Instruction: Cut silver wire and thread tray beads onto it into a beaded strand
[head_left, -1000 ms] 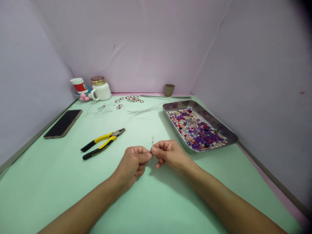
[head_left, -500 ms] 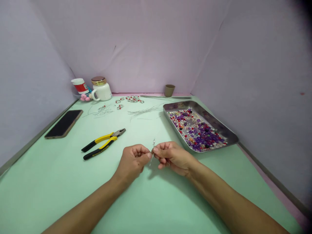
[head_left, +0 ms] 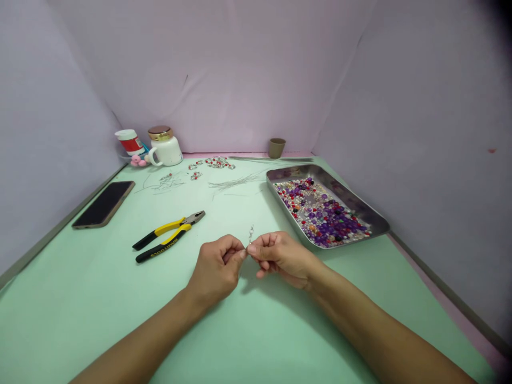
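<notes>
Between my fingertips, over the green table, stands a thin beaded wire [head_left: 251,233] with small whitish beads on its upper part. My left hand [head_left: 219,266] pinches it low down from the left, thumb against forefinger. From the other side my right hand [head_left: 280,257] also pinches it, with the lower fingers curled loosely. The fingertips of both hands nearly meet and hide the wire's lower part. Pliers [head_left: 170,234] with yellow and black handles lie to the left of my left hand. Beyond my right hand is a metal tray [head_left: 362,208] of mixed beads.
Loose wires [head_left: 234,183] and finished-looking beaded pieces [head_left: 218,162] lie toward the back. A phone [head_left: 104,204] rests at the left edge. At the back stand a white lidded mug [head_left: 167,151], a red-and-white tub [head_left: 131,144] and a small brown cup [head_left: 276,148].
My left hand's fingers have closed further, and the wire end that showed below them is now hidden. Both hands stay together at nearly the same place; the view has shifted slightly.
</notes>
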A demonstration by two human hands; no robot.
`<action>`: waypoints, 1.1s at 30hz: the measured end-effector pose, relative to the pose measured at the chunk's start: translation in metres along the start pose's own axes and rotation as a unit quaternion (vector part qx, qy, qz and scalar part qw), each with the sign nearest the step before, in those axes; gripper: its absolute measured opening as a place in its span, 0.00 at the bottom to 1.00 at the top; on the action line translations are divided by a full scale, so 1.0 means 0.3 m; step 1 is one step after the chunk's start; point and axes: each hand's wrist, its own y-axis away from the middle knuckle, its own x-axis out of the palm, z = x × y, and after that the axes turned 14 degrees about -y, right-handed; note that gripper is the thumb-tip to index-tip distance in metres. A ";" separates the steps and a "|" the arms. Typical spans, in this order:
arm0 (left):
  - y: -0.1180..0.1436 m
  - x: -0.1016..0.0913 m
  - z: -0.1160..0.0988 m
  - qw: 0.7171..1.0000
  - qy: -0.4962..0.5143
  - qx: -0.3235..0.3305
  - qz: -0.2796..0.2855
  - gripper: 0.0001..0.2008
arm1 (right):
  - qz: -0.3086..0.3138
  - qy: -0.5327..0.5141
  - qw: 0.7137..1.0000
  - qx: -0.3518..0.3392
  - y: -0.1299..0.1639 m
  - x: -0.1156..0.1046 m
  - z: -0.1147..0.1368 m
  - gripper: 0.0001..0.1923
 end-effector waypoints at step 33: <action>-0.048 -0.019 0.029 0.992 0.096 0.002 0.076 0.11 | 0.032 0.031 0.999 0.001 -0.011 -0.021 -0.004 0.16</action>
